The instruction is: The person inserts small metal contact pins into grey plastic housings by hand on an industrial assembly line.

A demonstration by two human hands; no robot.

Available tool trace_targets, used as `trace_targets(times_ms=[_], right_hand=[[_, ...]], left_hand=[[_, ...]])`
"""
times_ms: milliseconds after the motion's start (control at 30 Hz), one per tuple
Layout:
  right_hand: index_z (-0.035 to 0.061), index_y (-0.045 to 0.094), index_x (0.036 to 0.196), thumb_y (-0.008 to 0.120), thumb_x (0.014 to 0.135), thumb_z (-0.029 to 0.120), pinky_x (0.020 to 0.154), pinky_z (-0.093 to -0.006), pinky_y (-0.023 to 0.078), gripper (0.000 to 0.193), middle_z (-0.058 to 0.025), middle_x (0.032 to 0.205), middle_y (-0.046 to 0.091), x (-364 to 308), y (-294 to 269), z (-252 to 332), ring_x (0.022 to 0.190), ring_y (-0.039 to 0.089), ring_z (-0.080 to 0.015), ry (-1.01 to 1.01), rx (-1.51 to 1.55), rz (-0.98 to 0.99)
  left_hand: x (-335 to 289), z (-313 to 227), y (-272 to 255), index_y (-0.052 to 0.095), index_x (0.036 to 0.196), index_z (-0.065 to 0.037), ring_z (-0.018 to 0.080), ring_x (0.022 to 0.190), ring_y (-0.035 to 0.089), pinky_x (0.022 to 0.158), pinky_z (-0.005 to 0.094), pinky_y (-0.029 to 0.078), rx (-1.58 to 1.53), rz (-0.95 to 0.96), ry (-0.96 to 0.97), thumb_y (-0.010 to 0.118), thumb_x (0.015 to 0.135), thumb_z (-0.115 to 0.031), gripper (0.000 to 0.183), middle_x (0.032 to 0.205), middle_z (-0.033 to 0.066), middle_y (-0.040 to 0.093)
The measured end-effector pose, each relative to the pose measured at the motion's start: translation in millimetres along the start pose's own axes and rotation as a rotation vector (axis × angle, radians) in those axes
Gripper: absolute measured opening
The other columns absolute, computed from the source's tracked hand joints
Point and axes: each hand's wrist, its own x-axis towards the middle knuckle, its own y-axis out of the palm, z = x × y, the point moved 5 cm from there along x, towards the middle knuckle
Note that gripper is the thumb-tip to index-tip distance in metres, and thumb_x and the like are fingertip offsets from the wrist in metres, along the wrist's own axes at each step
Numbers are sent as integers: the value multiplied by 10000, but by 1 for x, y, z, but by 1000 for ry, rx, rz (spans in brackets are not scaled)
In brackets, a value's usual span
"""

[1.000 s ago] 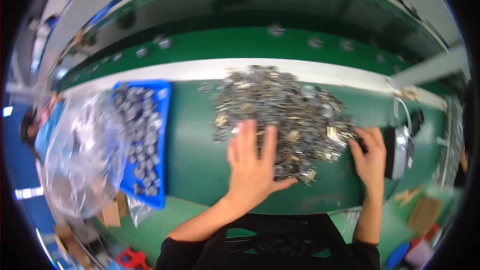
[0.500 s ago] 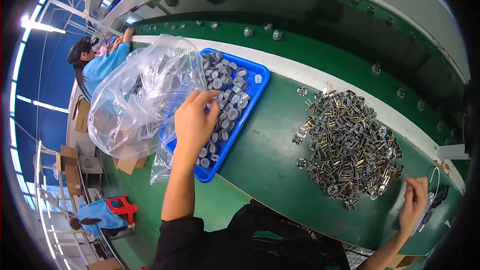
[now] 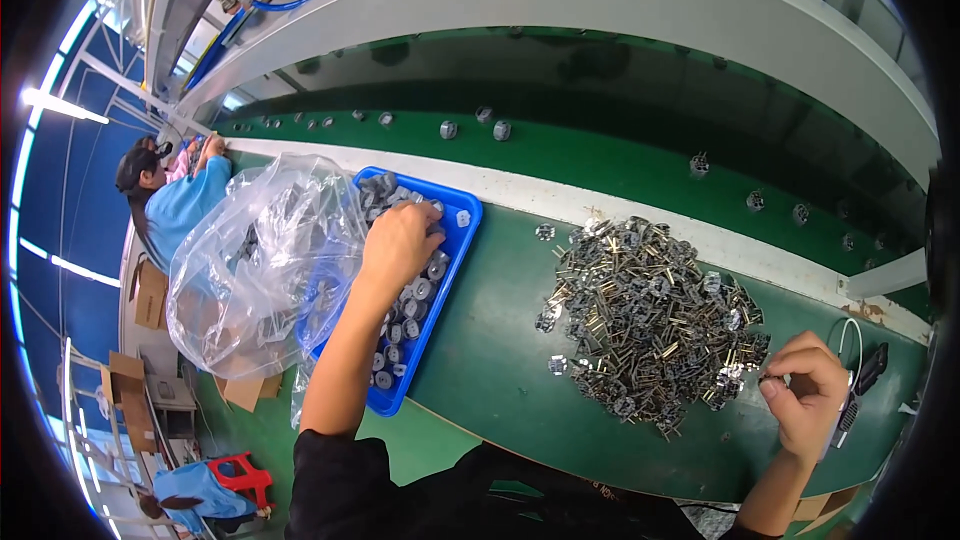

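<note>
My left hand (image 3: 398, 245) reaches over the blue tray (image 3: 398, 395), fingers curled down among round grey plastic parts (image 3: 412, 308). Thumb and index finger close on a grey part at the tray's far right side, mostly hidden by the fingers. Right of the large pile of small metal-pinned parts (image 3: 650, 325), my right hand (image 3: 808, 390) is raised above the green table. Its thumb and index finger are pinched together, with a small dark bit at their tips, too small to name. A clear plastic bag (image 3: 265, 260) lies over the tray's left side.
Beyond a white ledge (image 3: 520, 195), a green strip (image 3: 600, 165) carries several spaced small parts. Black cables and a pale device lie at the table's right end. A person in blue (image 3: 185, 205) sits at the far left; a red stool (image 3: 240, 480) stands on the floor.
The view has shifted, so tray and pile appear lower and further left. My left hand has moved down among the grey parts. My right hand has moved nearer the pile, its fingers now pinched.
</note>
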Motion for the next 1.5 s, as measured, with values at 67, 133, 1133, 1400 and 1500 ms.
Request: trace_targets(times_ms=[67, 133, 1133, 1400, 1500], right_hand=[[-14, 686, 883, 726, 712, -49, 632, -256, 451, 180, -102, 839, 653, 3, 5, -4, 705, 567, -150, 26, 89, -36], [-16, 684, 884, 719, 712, -63, 643, -254, 449, 182, -102, 844, 652, 4, 10, -12, 712, 566, -147, 63, 64, -59], [-2, 743, 906, 838, 672, -56, 568, -250, 513, 258, -93, 914, 671, 10, 37, -29, 733, 643, -157, -106, -1, -150], [4, 711, 899, 764, 666, -37, 573, -284, 519, 243, -87, 907, 655, 15, 28, 2, 708, 641, -203, -347, -174, -99], [11, 703, 896, 746, 683, 7, 558, -286, 506, 217, -73, 887, 641, 15, 27, 3, 688, 629, -200, -371, -249, -33]], left_hand=[[-1, 3, -3, 729, 995, -31, 354, 824, 665, 764, 431, 542, -20, -48, 62, 756, 767, -138, 253, 919, 163, 693], [-5, 1, -8, 743, 1016, -36, 309, 759, 633, 732, 374, 518, -145, -92, 49, 750, 784, -131, 251, 874, 146, 677], [-49, -187, 53, 549, 1335, 30, 257, 967, 692, 836, 320, 581, -2098, 796, 34, 673, 901, -23, 454, 1210, 230, 638], [-47, -251, 56, 574, 1314, 39, 189, 934, 678, 826, 297, 576, -1753, 1085, 109, 653, 913, 13, 410, 1114, 156, 675], [-42, -257, 63, 578, 1303, 41, 183, 929, 677, 820, 297, 576, -1813, 1173, 164, 662, 910, 6, 403, 1112, 155, 674]])
